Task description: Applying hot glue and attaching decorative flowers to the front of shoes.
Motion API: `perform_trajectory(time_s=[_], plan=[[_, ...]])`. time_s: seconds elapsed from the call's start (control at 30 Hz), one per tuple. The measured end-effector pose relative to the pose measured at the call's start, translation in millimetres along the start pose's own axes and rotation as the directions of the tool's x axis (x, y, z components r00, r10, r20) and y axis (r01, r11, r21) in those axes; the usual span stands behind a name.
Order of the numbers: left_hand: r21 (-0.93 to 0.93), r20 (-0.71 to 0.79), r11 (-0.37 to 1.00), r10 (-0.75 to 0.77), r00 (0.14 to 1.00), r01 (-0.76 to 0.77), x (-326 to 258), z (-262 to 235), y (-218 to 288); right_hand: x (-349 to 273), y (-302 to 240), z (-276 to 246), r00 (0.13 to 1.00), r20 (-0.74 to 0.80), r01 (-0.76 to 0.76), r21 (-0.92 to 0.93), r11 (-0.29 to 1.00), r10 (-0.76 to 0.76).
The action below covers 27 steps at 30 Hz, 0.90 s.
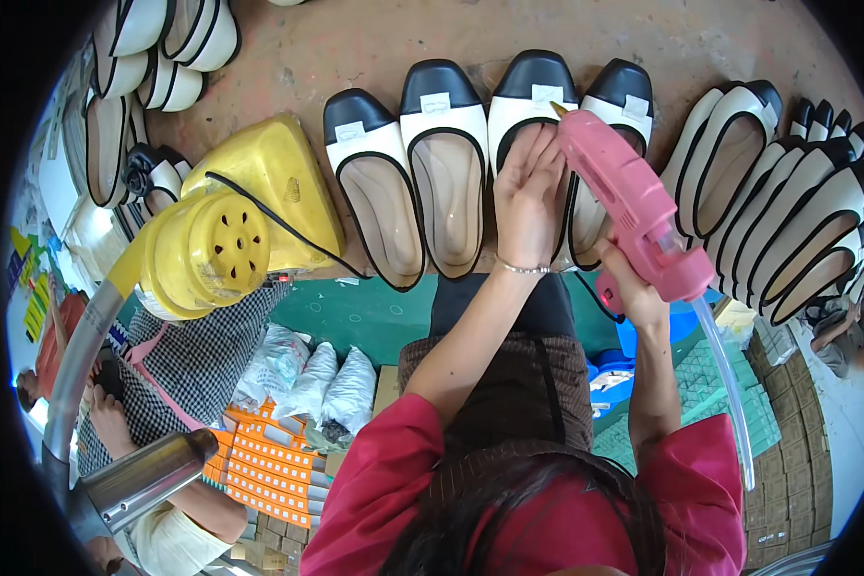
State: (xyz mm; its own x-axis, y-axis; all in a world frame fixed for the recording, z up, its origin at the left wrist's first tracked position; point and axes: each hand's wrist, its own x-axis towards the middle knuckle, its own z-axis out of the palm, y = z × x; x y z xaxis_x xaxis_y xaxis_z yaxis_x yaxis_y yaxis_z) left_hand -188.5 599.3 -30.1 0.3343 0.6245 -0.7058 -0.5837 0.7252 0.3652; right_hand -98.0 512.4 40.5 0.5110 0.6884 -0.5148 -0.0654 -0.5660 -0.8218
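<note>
The table (374, 43) stretches ahead of the left grip (531, 197), with a yellow blower (283, 182) to that grip's left. The right grip (634, 288) clasps a pink glue gun (620, 182). Under the left grip sits a black-toed shoe (520, 86); whether it is pinched, I can't tell.

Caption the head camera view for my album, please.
Right hand holding a pink glue gun, left hand at a white, black-toed shoe in a row on the workbench.
</note>
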Motion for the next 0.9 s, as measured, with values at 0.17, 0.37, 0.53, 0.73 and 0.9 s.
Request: perform_trajectory(time_s=[0.17,0.37,0.53,0.73,0.9], plan=[[0.002,0.055,1.0,-0.002,0.999,0.002,12,6,-3,12,-4,5,0.989,0.01,0.15,-0.135,0.979,-0.15],[0.008,0.052,1.0,0.015,0.999,-0.015,14,3,-4,13,3,6,0.988,-0.022,0.146,-0.14,0.979,-0.151],[0.012,0.064,1.0,0.009,0.998,-0.01,13,5,-3,9,8,-2,0.991,-0.028,0.127,-0.159,0.979,-0.133],[0.049,0.084,0.999,0.017,0.996,-0.021,13,-1,-1,-1,1,-5,0.999,0.005,0.05,-0.248,0.968,-0.05],[0.087,-0.014,0.995,0.044,0.999,-0.042,2,9,0,-24,-18,-35,0.996,-0.08,-0.018,0.095,0.995,0.026]])
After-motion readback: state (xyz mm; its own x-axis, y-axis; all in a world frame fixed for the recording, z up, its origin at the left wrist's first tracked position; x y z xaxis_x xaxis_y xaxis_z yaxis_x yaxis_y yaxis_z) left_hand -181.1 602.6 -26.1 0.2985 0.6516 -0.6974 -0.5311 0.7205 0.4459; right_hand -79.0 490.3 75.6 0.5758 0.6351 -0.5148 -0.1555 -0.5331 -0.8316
